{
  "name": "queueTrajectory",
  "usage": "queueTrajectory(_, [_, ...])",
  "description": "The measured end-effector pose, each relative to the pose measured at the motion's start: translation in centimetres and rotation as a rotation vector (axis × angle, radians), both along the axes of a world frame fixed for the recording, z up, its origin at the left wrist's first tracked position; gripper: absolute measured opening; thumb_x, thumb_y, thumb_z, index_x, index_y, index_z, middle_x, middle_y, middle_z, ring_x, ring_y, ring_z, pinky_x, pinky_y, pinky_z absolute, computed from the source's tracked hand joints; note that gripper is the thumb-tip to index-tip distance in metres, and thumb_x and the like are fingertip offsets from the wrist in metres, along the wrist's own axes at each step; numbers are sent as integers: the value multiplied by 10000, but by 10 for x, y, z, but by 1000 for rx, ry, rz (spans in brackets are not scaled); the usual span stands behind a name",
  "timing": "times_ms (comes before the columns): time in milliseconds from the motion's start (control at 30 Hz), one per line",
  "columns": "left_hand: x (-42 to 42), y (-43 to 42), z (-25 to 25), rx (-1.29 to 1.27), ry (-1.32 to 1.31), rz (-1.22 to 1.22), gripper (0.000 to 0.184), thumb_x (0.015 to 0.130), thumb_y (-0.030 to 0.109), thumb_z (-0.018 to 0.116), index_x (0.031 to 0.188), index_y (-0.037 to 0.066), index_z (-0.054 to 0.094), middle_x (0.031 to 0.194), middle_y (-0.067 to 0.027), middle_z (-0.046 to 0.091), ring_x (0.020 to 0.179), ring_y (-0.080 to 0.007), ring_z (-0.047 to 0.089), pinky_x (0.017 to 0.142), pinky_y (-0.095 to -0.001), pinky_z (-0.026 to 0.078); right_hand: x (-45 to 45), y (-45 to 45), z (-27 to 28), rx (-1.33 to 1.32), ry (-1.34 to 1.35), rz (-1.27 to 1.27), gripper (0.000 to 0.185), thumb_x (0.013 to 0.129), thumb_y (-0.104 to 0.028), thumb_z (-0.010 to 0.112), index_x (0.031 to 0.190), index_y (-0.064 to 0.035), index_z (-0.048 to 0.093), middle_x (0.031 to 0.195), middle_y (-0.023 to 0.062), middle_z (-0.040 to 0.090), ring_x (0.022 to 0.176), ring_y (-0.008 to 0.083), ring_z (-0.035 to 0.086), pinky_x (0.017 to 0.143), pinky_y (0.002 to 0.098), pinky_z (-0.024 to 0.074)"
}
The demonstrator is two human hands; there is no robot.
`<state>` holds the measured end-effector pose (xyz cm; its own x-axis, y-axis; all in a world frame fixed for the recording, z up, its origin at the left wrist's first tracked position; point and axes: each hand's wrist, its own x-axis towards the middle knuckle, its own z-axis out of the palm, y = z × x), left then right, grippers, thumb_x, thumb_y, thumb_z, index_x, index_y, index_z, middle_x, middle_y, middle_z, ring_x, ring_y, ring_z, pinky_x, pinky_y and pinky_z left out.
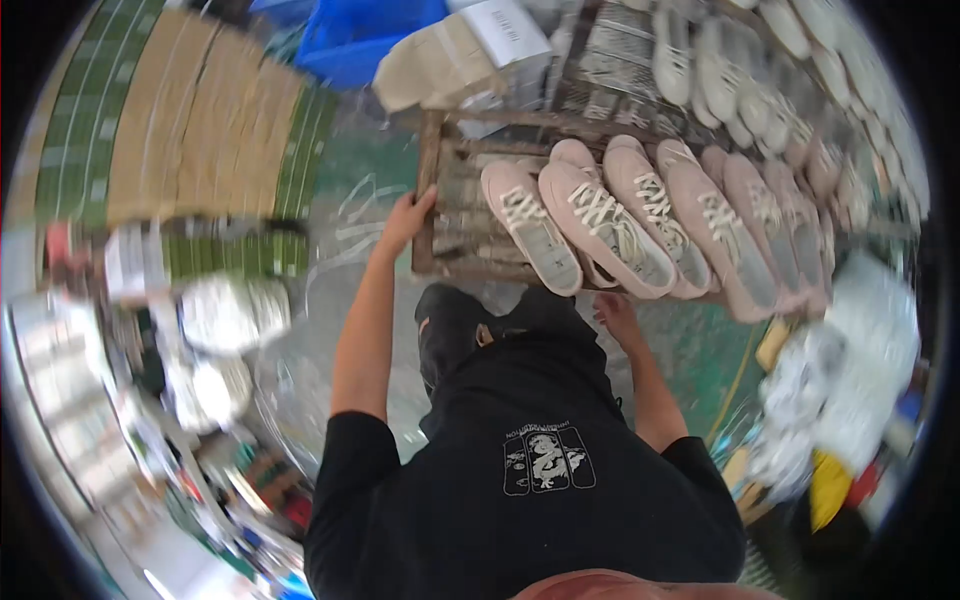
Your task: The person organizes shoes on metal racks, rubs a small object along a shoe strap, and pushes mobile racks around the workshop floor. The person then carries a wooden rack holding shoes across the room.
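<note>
My left hand is closed round the left end of a wooden rack. Pale pink lace-up shoes with whitish laces lie side by side along the rack, toes pointing away from me. They cover its middle and right side, and several overlap. Below the shoes, close to the rack's near edge, is my right hand. Its fingers are bent and blurred, and whether they touch the rack does not show.
More pale shoes fill racks at the upper right. A blue bin and a tan sack stand beyond the rack. Brown stacked sheets lie at left. Clear plastic bags are piled at right, above the green floor.
</note>
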<state>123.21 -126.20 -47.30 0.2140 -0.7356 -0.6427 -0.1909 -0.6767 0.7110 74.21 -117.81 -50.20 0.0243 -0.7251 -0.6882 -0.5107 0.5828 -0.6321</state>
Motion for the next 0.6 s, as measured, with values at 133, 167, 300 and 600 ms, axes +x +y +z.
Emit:
queueTrajectory(133, [32, -25, -32, 46, 443, -89, 628, 920, 441, 704, 1264, -66, 564, 1131, -105, 665, 1007, -215, 645, 884, -348, 497, 146, 43, 32, -41, -149, -35, 451, 992, -349, 603, 1264, 9, 570, 1048, 105, 691, 872, 195, 666, 764, 336, 543])
queueTrajectory(167, [35, -29, -29, 116, 549, -87, 600, 928, 418, 707, 1280, -43, 552, 1149, -70, 649, 1014, -185, 640, 885, -337, 495, 187, 53, 35, -1, -306, -112, 511, 975, -362, 639, 1321, 2, 544, 1069, 93, 680, 915, 205, 650, 787, 341, 534])
queueTrajectory(300, [34, -1, -44, 90, 776, -133, 555, 957, 350, 685, 1323, -38, 534, 1244, -81, 633, 1101, -203, 617, 935, -349, 487, 319, 88, 21, -217, -431, -794, 593, 1004, -501, 538, 1369, -37, 486, 1237, 106, 608, 1060, 226, 605, 862, 379, 512])
queueTrajectory(600, [101, 145, -41, 333, 1127, -209, 954, 953, 738, 381, 1534, -8, 257, 1496, -218, 407, 1369, -343, 421, 1141, -487, 332, 430, 192, -2, -436, -98, -1298, 598, 1067, -433, 406, 1382, 73, 454, 1350, 172, 566, 1228, 283, 542, 1042, 396, 410])
